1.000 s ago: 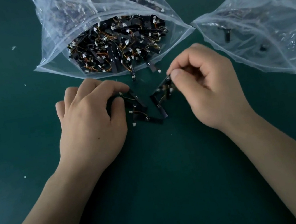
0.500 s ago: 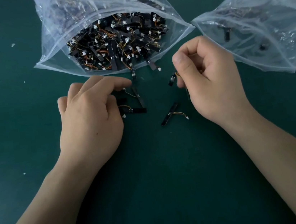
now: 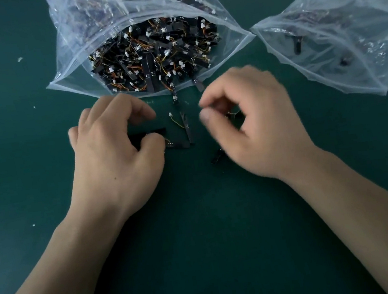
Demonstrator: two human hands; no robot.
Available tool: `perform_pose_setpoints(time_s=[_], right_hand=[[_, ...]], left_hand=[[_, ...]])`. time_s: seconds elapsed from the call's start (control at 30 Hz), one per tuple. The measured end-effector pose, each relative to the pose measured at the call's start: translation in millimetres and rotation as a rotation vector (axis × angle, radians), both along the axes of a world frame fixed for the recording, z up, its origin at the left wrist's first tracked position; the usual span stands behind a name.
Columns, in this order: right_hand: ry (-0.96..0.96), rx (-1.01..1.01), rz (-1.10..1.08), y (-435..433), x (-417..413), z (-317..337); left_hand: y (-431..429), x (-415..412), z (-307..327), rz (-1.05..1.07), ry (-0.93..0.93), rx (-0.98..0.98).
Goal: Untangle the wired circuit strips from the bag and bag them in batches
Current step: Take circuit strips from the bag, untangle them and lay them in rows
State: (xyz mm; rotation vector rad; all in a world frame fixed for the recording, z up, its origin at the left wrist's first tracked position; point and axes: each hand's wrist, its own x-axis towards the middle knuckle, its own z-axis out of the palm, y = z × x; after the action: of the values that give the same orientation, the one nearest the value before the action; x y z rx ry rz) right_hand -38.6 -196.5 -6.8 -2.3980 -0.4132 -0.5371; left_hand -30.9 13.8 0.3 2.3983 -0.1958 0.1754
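Observation:
A large clear zip bag [image 3: 71, 64] lies open at the top centre, packed with tangled black wired circuit strips [image 3: 151, 56]. A second clear bag [image 3: 334, 19] at the right holds only a few strips. My left hand [image 3: 115, 154] curls over a black strip [image 3: 148, 135], thumb and fingers pinching it against the mat. My right hand [image 3: 254, 129], blurred, is curled around another strip [image 3: 233, 114] whose orange wire shows in the palm. Two loose strips [image 3: 187, 129] lie between the hands. One more strip [image 3: 217, 156] sticks out from under my right hand.
The work surface is a dark green mat [image 3: 201, 244]. A few strips [image 3: 174, 94] poke out of the big bag's mouth. Small white scraps [image 3: 20, 59] dot the mat at the left.
My right hand has swung down and left toward the middle, partly covering the strip it dropped. My left hand's fingers have lifted a little, showing the strips beneath.

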Motion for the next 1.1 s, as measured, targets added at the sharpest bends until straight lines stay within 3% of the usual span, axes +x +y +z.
perform_pose_setpoints(time_s=[0.1, 0.2, 0.4, 0.57, 0.7, 1.0, 1.1], right_hand=[[0.137, -0.17, 0.142, 4, 0, 0], [0.206, -0.135, 0.12, 1, 2, 0], [0.148, -0.111, 0.032, 0, 2, -2], [0.034, -0.173, 0.089, 4, -3, 0], [0.091, -0.289, 0.107, 10, -5, -2], [0.103, -0.247, -0.119, 7, -2, -4], [0.09, -0.229, -0.092, 6, -1, -3]], left_hand=[[-2, 1, 2, -0.012, 0.044, 0.054], [-4, 0, 0, -0.021, 0.063, 0.139], [-1, 4, -8, 0.0, 0.004, 0.083], [1, 6, -11, -0.018, -0.045, 0.07], [1, 6, -12, -0.018, -0.065, 0.055], [-1, 2, -9, -0.008, -0.054, 0.05], [-3, 1, -8, -0.013, -0.032, 0.061]])
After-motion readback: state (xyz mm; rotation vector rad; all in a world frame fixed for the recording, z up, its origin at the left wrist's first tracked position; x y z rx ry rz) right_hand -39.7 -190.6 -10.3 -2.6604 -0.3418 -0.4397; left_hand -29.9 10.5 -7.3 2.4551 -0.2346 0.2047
